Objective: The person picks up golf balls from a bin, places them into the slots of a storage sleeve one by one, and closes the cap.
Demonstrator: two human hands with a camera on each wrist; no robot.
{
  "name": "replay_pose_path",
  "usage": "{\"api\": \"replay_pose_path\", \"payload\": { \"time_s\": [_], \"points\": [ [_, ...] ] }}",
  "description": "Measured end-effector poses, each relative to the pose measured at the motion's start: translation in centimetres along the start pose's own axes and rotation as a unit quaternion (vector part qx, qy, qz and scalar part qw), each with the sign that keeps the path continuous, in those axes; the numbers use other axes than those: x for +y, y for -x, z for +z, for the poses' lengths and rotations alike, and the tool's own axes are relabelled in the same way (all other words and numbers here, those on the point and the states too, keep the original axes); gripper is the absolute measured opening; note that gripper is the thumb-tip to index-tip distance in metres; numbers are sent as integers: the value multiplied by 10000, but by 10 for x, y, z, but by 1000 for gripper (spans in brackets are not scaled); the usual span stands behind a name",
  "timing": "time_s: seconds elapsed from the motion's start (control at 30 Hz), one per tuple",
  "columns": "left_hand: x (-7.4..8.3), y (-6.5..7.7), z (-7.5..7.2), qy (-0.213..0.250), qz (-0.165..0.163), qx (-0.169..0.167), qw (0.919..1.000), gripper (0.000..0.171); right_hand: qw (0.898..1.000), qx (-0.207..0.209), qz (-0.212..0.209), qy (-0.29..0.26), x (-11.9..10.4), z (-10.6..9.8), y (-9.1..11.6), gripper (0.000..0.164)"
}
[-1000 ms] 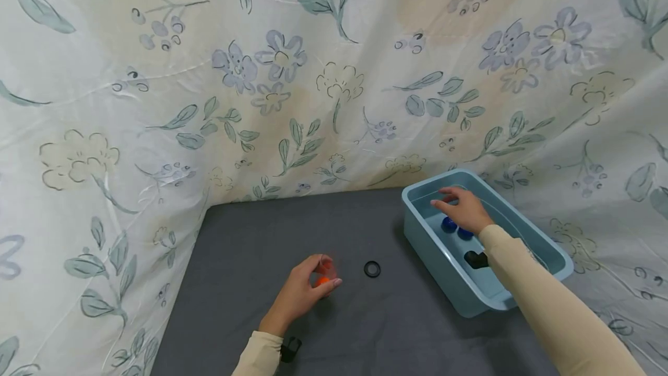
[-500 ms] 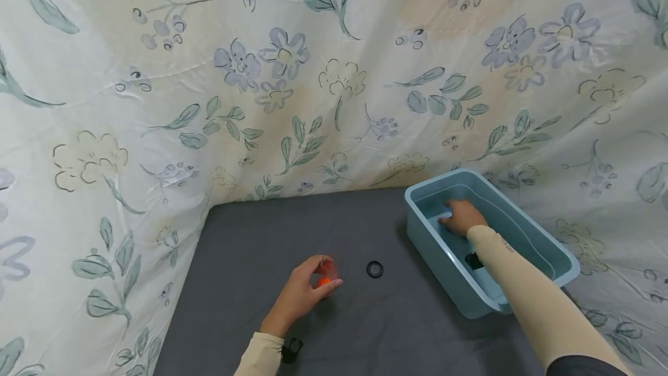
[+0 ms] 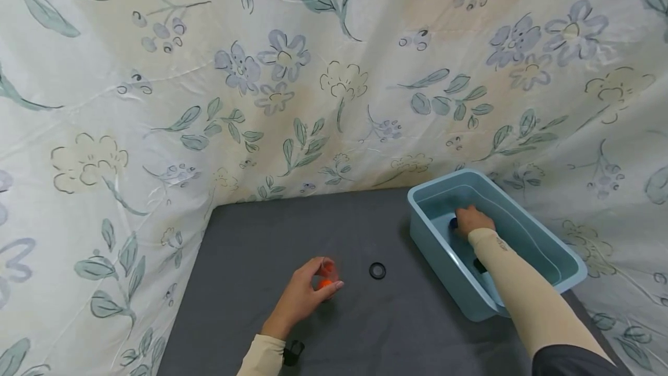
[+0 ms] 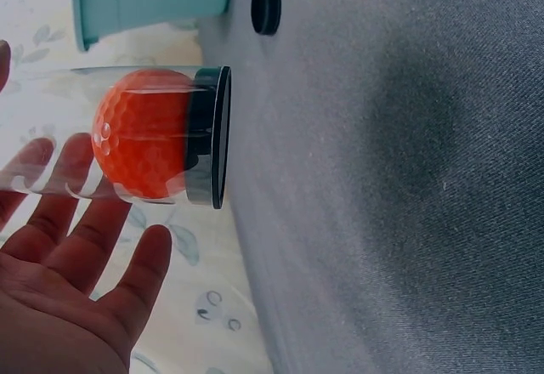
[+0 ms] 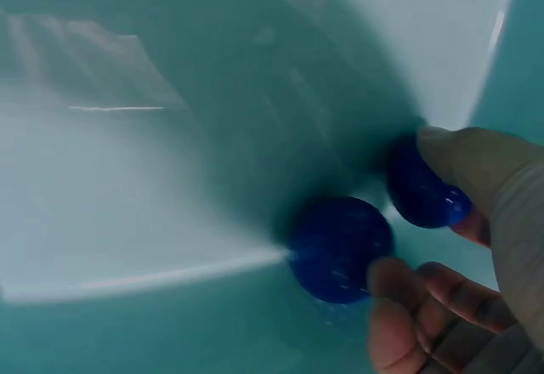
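My left hand (image 3: pixel 302 292) holds a clear tube upright over the dark cloth. Inside the tube, an orange golf ball (image 4: pixel 144 134) sits at the lower end, just above a black end cap (image 4: pixel 223 136). My right hand (image 3: pixel 472 219) is down inside the light blue bin (image 3: pixel 438 266). In the right wrist view, its thumb and a finger pinch one shiny blue ball (image 5: pixel 421 187). Other fingertips of that hand reach the edge of a second blue ball (image 5: pixel 340 249), which lies on the bin floor.
A black ring (image 3: pixel 377 270) lies on the dark grey cloth (image 3: pixel 292 225) between the left hand and the bin. A black object (image 3: pixel 479 266) is in the bin, partly behind the right forearm. Floral fabric (image 3: pixel 334 86) hangs behind the table and at both sides.
My right hand has lowered from above the blue balls to the bin floor, and its fingers have closed in on one ball. The left hand keeps holding the tube in place.
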State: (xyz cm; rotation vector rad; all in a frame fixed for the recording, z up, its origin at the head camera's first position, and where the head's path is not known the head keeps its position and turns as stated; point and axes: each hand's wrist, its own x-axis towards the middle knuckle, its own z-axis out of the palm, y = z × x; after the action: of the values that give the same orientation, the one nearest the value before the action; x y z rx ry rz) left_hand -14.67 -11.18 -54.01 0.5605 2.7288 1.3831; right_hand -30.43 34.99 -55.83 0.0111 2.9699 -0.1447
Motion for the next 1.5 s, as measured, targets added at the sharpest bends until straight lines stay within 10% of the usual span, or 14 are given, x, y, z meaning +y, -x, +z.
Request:
{"api": "replay_pose_path", "payload": {
  "time_s": [1.5],
  "points": [
    [4,-2,-3,14,90,17,10000,45,9996,5,-224,-157,-12,-25,9,43]
  ]
}}
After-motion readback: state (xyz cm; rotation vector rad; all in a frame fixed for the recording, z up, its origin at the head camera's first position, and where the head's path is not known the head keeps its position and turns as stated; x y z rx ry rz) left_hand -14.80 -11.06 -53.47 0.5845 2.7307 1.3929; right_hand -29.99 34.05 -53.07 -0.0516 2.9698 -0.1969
